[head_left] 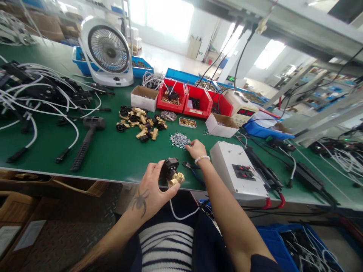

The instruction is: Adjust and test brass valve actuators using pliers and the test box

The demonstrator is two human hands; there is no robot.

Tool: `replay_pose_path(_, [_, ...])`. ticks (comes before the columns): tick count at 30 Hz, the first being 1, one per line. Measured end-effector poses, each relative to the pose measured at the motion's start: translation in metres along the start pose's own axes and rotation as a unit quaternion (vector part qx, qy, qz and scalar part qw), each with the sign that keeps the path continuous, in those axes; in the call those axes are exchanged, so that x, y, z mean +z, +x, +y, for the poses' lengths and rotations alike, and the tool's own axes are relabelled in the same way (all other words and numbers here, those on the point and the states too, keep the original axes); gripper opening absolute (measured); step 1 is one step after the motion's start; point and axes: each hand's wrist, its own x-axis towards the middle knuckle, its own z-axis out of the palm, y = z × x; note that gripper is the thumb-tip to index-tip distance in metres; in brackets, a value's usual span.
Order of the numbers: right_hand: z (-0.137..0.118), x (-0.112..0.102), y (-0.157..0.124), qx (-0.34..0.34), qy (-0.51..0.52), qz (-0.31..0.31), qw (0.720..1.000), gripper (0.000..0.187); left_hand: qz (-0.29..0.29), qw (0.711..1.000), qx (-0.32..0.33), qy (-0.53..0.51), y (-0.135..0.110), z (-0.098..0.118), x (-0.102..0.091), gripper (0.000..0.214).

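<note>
My left hand (151, 190) is closed round a brass and black valve fitting (171, 172), held over the near edge of the green table (110, 155); a white tube hangs from it toward my lap. My right hand (196, 149) reaches forward, its fingertips at a small heap of metal wire clips (179, 139). Whether they pinch a clip is not visible. Blue-handled pliers (193, 168) lie just under my right wrist.
A pile of brass and black fittings (140, 122) lies ahead. Behind stand red bins (184, 100), white cardboard boxes (143, 98), a desk fan (107, 51) and a power supply (241, 107). A white switch box (238, 172) sits right; black hose wands (42, 98) left.
</note>
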Motion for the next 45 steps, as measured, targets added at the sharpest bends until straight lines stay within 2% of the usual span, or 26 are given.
replay_pose_path(6, [-0.008, 0.006, 0.012, 0.009, -0.02, -0.05, 0.999, 0.027, -0.001, 1.0, 0.013, 0.006, 0.0, -0.002, 0.001, 0.062])
replay_pose_path(12, [-0.001, -0.008, -0.004, -0.022, 0.088, -0.005, 0.996, 0.016, 0.004, 1.0, 0.007, 0.013, -0.002, 0.0, -0.001, 0.061])
replay_pose_path(17, [-0.004, -0.025, -0.046, -0.079, 0.269, -0.005, 0.96, 0.017, 0.023, 0.999, -0.012, -0.023, -0.003, 0.008, -0.006, 0.059])
replay_pose_path(20, [-0.011, -0.038, -0.08, -0.102, 0.355, -0.032, 0.929, 0.021, 0.028, 0.997, -0.001, -0.07, -0.006, 0.016, -0.01, 0.058])
replay_pose_path(24, [-0.018, -0.055, -0.121, -0.122, 0.443, -0.086, 0.884, 0.012, 0.039, 0.995, 0.031, -0.084, -0.013, 0.029, -0.018, 0.06])
replay_pose_path(26, [-0.021, -0.063, -0.138, -0.146, 0.437, -0.092, 0.883, 0.007, 0.046, 0.995, 0.05, -0.074, -0.017, 0.037, -0.023, 0.062])
replay_pose_path(30, [-0.027, -0.075, -0.157, -0.188, 0.398, -0.066, 0.896, 0.003, 0.052, 0.994, 0.083, -0.057, -0.023, 0.048, -0.03, 0.063])
replay_pose_path(33, [-0.024, -0.072, -0.145, -0.188, 0.34, -0.003, 0.921, 0.008, 0.048, 0.994, 0.09, -0.043, -0.022, 0.05, -0.032, 0.063])
replay_pose_path(36, [-0.012, -0.053, -0.107, -0.146, 0.247, 0.059, 0.956, 0.012, 0.031, 0.997, 0.064, -0.022, -0.017, 0.046, -0.029, 0.062])
replay_pose_path(40, [0.007, -0.023, -0.052, -0.12, 0.189, 0.053, 0.973, 0.015, 0.014, 1.0, 0.026, -0.005, -0.013, 0.038, -0.024, 0.058])
replay_pose_path(45, [0.017, -0.007, -0.02, -0.105, 0.067, 0.044, 0.991, 0.015, 0.005, 1.0, 0.012, -0.007, -0.014, 0.035, -0.023, 0.057])
